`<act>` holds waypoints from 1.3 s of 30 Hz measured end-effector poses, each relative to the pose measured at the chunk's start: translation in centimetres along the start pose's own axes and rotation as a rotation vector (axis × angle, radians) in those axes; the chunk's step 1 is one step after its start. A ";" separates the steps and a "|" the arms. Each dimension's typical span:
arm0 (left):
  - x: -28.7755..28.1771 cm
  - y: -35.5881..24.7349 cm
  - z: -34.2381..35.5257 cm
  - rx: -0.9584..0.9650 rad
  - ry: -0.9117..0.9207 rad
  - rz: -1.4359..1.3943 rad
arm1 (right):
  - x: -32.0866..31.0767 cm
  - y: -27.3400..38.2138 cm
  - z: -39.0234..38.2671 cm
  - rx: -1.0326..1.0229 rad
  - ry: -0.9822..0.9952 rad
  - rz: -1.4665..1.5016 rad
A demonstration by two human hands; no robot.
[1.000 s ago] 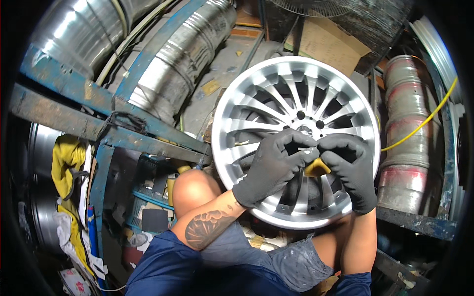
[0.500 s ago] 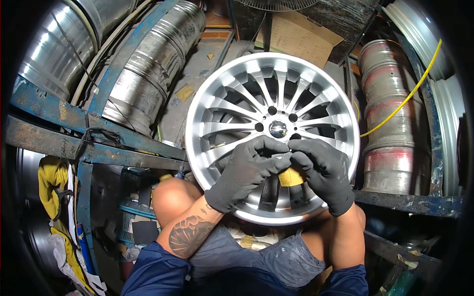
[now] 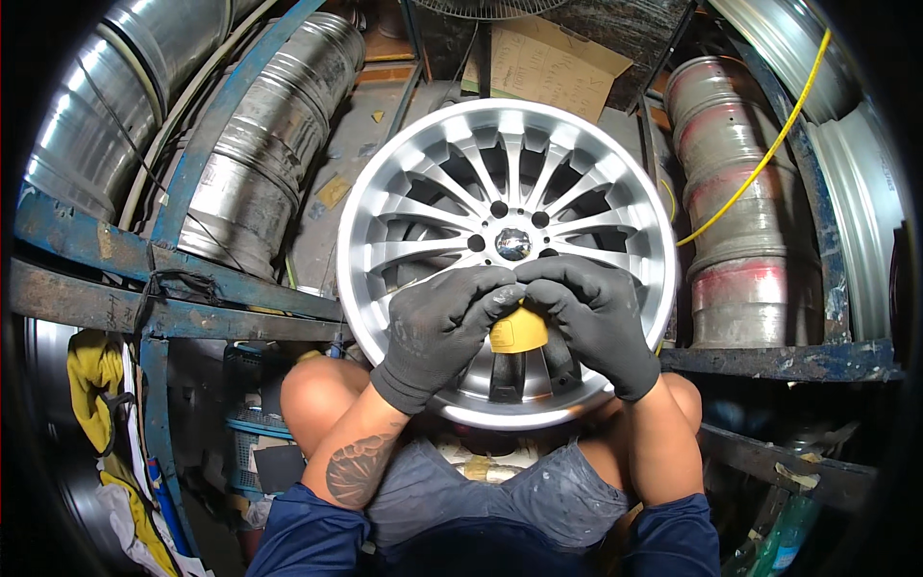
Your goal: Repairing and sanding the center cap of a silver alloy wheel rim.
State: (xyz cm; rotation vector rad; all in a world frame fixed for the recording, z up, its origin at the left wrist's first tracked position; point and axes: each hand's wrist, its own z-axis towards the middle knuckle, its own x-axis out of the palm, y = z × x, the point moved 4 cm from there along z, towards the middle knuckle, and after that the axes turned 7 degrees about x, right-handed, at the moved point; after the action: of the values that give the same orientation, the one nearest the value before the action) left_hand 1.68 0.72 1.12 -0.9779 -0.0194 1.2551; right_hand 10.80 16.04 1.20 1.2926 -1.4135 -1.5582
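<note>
A silver multi-spoke alloy wheel [image 3: 513, 171] lies face up in front of me, close to my knees, with a shiny centre cap [image 3: 512, 244] and dark bolt holes around it. Over its near half, both hands, in dark grey gloves, meet fingertip to fingertip. Between them hangs a small yellow sheet of sandpaper [image 3: 519, 330], printed on the side facing me. My left hand [image 3: 430, 329] pinches its upper left part, and my right hand [image 3: 598, 325] pinches the upper right. The gloved fingers hide the sheet's top edge.
Stacked metal wheel barrels [image 3: 260, 163] line the left, behind blue rack beams [image 3: 87, 231]. More barrels [image 3: 740, 212] stand at the right, with a yellow hose [image 3: 760, 168] passing them. Cardboard [image 3: 548, 72] and a fan [image 3: 490, 8] are at the back.
My hands have drawn level and closer together, fingers curled in on the yellow sandpaper. The whole view has shifted slightly, so the wheel sits further left.
</note>
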 end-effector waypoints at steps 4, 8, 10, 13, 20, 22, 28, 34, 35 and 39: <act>-0.5 -0.2 0.2 0.033 -0.033 0.128 | 1.1 0.4 0.2 -0.164 -0.085 -0.123; -0.6 0.0 0.2 -0.051 -0.061 0.030 | 1.4 0.6 0.2 -0.234 -0.180 -0.177; -0.9 0.1 0.3 -0.068 0.001 0.045 | 1.4 0.7 0.3 -0.212 -0.143 -0.200; -0.9 0.8 0.1 -0.135 0.041 -0.043 | 1.5 0.4 0.4 -0.145 -0.102 -0.117; -0.7 0.7 0.2 -0.176 0.133 -0.165 | 1.4 -0.3 0.2 -0.102 -0.068 -0.003; -0.7 0.9 -0.2 -0.210 0.131 -0.243 | 1.4 -0.3 0.4 -0.082 -0.010 0.070; 0.1 1.5 -0.8 -0.476 0.051 -0.546 | 1.7 -0.9 0.4 0.012 -0.024 0.197; 0.2 1.5 -0.8 -0.374 0.013 -0.620 | 1.6 0.1 0.2 -0.134 -0.146 -0.131; 0.2 1.1 -0.6 -0.452 -0.014 -0.654 | 1.5 0.1 0.2 -0.152 -0.160 -0.131; 0.0 0.7 -0.1 -0.636 -0.065 -0.704 | 1.3 0.2 -0.1 -0.119 -0.212 -0.018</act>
State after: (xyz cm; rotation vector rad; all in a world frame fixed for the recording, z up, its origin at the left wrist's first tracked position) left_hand 1.20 0.69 0.61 -1.3114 -0.7880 0.6175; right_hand 10.43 14.75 1.12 1.0989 -1.4154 -1.8061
